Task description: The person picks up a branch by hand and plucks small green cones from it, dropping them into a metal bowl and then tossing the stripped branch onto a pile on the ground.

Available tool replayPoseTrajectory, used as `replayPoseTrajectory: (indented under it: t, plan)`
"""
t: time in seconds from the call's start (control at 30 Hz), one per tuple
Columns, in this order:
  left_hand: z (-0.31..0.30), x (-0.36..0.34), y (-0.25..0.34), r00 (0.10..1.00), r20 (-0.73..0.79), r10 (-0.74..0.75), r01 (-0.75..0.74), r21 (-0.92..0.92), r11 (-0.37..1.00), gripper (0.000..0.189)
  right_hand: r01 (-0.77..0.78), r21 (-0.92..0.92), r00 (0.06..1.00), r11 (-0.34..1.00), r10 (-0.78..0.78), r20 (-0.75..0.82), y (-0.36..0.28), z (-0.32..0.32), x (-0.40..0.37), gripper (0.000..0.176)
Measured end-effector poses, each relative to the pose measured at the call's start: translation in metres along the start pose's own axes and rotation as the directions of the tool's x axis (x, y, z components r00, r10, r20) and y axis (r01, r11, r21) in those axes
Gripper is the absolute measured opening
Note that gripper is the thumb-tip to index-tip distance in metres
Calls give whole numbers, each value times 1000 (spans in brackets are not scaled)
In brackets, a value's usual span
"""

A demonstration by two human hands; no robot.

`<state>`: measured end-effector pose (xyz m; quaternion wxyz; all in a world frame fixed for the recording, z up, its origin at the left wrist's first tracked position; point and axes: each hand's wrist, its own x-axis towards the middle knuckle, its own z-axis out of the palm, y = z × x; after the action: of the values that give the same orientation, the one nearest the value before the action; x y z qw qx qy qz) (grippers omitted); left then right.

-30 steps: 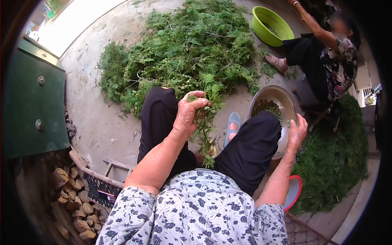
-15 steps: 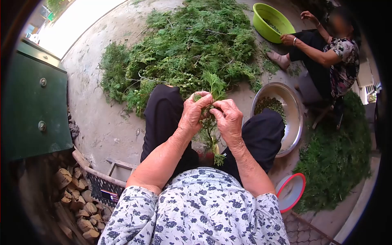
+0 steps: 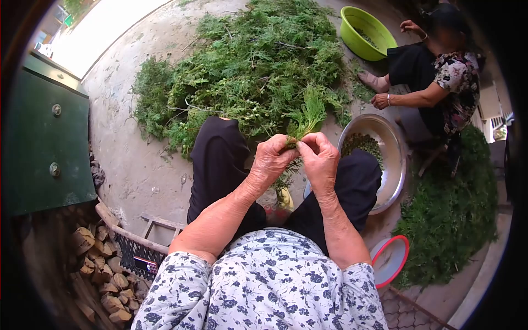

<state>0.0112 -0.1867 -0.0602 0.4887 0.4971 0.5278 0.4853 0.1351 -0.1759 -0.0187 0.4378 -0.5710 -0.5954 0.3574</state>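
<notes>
My left hand [image 3: 273, 157] is closed, its thumb and fingers pinched on the stem end of a feathery evergreen sprig [image 3: 309, 113]. Close beside it, my right hand [image 3: 320, 159] pinches the same sprig, the fingertips of both hands nearly touching. The leafy end fans away from me above my knuckles, and more greenery hangs below my hands. Whether a small cone sits between the fingertips is hidden. By my right knee rests a metal basin [image 3: 397, 165] with small green cones [image 3: 363, 144] inside.
A large pile of evergreen branches [image 3: 236, 71] lies ahead, another heap [image 3: 445, 214] at right. Another person [image 3: 426, 93] sits near a lime-green basin [image 3: 347, 27]. A red-rimmed container [image 3: 406, 250] stands at lower right. Firewood [image 3: 113, 286] and a green cabinet [image 3: 47, 137] are left.
Both my hands have moved slightly right and down, and the sprig's leafy end now leans to the right. The other person's nearer hand has left the green basin and lowered.
</notes>
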Motion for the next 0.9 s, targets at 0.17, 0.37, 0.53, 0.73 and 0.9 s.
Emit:
replayPoseTrajectory:
  t: [0.17,0.37,0.53,0.73,0.9]
  plan:
    - [-4,1,6,983,66,171,-178,126,976,17,10,-75,990,997,1,138,5,-17,8,5]
    - [-5,6,4,966,40,-257,242,-498,833,11,-225,415,974,882,212,77,-6,-62,11,8]
    - [-14,12,1,920,-25,-392,255,-719,646,14,-60,-116,917,992,9,-398,44,-156,8,15]
    - [-12,14,12,910,12,-415,289,-735,613,15,-69,-230,906,971,-35,-421,41,-145,8,11]
    - [-9,11,17,921,32,-389,306,-678,668,14,179,-121,982,976,-184,-33,2,-52,6,14]
